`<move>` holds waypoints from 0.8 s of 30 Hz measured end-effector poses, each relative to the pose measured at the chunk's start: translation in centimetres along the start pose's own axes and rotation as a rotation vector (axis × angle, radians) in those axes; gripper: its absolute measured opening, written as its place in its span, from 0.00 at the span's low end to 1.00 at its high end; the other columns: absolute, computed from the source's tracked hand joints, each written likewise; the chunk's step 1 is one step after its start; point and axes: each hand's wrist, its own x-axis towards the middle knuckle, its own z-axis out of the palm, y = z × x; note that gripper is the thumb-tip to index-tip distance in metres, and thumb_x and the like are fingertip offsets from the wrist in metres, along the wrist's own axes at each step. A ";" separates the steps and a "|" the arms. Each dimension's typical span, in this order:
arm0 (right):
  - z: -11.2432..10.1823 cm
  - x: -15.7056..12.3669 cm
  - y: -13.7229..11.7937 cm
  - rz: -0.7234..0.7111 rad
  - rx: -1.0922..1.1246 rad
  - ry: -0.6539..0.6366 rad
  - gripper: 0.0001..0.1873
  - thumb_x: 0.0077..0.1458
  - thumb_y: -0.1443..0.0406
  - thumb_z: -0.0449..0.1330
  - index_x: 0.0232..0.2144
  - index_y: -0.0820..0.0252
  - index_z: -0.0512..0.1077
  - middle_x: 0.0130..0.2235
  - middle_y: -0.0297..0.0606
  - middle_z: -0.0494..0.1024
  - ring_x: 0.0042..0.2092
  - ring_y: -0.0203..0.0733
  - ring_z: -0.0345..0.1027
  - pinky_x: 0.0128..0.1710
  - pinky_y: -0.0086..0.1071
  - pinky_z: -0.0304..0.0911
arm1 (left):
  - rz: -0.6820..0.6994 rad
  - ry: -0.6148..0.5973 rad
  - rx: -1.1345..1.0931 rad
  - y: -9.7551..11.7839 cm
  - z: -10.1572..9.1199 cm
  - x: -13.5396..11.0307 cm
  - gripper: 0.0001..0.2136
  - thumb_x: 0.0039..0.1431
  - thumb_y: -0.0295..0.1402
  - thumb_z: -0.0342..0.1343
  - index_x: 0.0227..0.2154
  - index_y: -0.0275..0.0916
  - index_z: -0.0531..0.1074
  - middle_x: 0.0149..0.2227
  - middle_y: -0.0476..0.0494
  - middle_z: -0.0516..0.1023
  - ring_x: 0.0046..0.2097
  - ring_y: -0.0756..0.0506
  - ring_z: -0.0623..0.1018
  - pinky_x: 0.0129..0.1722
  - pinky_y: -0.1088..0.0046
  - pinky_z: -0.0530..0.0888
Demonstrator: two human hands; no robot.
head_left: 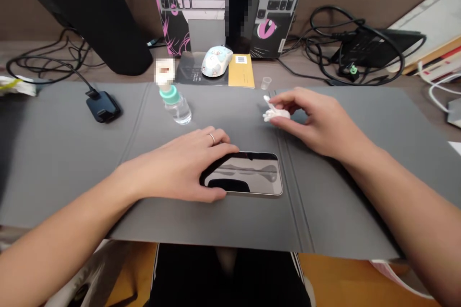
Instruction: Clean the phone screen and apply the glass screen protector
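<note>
Head view: left hand (187, 165) hides phone's (248, 175) end.

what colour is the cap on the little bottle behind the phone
Teal-green, on the clear bottle's cap; the head view shows it.

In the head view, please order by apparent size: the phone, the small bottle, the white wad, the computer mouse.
1. phone
2. small bottle and computer mouse: alike, mouse is farther
3. white wad
</note>
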 end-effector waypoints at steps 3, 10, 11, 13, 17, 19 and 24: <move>-0.4 -0.2 0.4 0.005 0.056 0.025 0.11 0.67 0.59 0.63 0.45 0.60 0.80 0.40 0.42 0.81 0.37 0.46 0.74 0.40 0.40 0.67 | 0.012 0.056 0.042 1.4 1.3 1.6 0.33 0.65 0.47 0.66 0.67 0.34 0.69 0.58 0.36 0.74 0.56 0.36 0.75 0.56 0.54 0.75; -1.8 -1.9 0.1 -0.068 0.129 -0.078 0.09 0.68 0.61 0.62 0.44 0.60 0.77 0.40 0.40 0.80 0.38 0.43 0.72 0.38 0.36 0.63 | -0.003 0.094 0.071 4.9 2.8 5.6 0.32 0.62 0.48 0.68 0.61 0.30 0.74 0.53 0.34 0.77 0.51 0.34 0.75 0.51 0.50 0.78; -2.2 -2.2 -0.3 -0.078 0.160 -0.116 0.07 0.68 0.61 0.62 0.42 0.59 0.77 0.39 0.39 0.80 0.38 0.42 0.72 0.38 0.36 0.62 | -0.018 0.098 0.047 5.0 2.8 5.8 0.31 0.61 0.48 0.69 0.60 0.32 0.75 0.53 0.36 0.77 0.50 0.35 0.76 0.50 0.51 0.78; -2.5 -2.6 -1.1 -0.094 0.259 -0.214 0.04 0.67 0.64 0.62 0.39 0.57 0.76 0.38 0.35 0.80 0.37 0.39 0.71 0.37 0.34 0.62 | -0.039 0.113 0.011 4.8 2.9 6.0 0.29 0.60 0.47 0.70 0.58 0.34 0.76 0.52 0.37 0.77 0.50 0.36 0.76 0.49 0.53 0.78; -1.7 -3.2 -2.0 -0.139 0.365 -0.331 0.05 0.67 0.68 0.59 0.37 0.57 0.75 0.38 0.34 0.79 0.35 0.35 0.71 0.35 0.30 0.61 | -0.086 0.179 0.059 4.1 3.0 6.6 0.21 0.62 0.48 0.66 0.50 0.37 0.79 0.49 0.38 0.77 0.46 0.36 0.76 0.43 0.53 0.76; -1.1 -3.5 -2.0 -0.158 0.319 -0.351 0.09 0.70 0.67 0.57 0.35 0.58 0.74 0.39 0.36 0.77 0.35 0.35 0.70 0.35 0.30 0.61 | -0.125 0.197 0.062 4.0 2.9 7.0 0.21 0.61 0.49 0.66 0.49 0.38 0.79 0.48 0.39 0.77 0.45 0.37 0.76 0.42 0.54 0.76; -0.9 -4.1 -1.7 -0.149 0.315 -0.492 0.14 0.74 0.64 0.55 0.36 0.57 0.77 0.40 0.35 0.75 0.35 0.33 0.71 0.36 0.28 0.64 | -0.124 0.179 0.158 3.9 2.5 6.2 0.23 0.63 0.51 0.64 0.50 0.36 0.78 0.50 0.36 0.78 0.45 0.37 0.76 0.40 0.58 0.76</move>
